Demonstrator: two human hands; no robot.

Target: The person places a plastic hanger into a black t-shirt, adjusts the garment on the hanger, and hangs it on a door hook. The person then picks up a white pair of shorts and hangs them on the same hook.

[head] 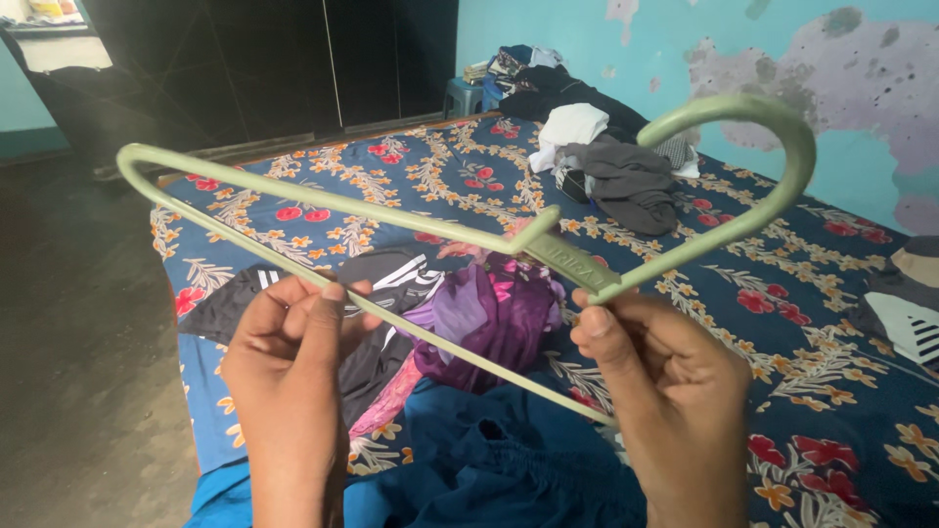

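A bed (782, 323) with a navy floral sheet fills a room with peeling turquoise walls (587, 39) and a dark cupboard (274, 59); clothes are heaped at its far end (606, 156) and close by. Above it, the left hand (289, 352) pinches the lower bar of a pale green hanger (411, 220), while the right hand (665, 376) grips it near the neck.

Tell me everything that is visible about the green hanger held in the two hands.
The hanger is pale green and looks like plastic, with a triangular frame, a flat neck piece and a large curved hook pointing to the right. It is held tilted above the bed. The left hand pinches its lower bar, and the right hand grips near the neck. Its right lower corner is hidden behind the right hand. No garment hangs on it.
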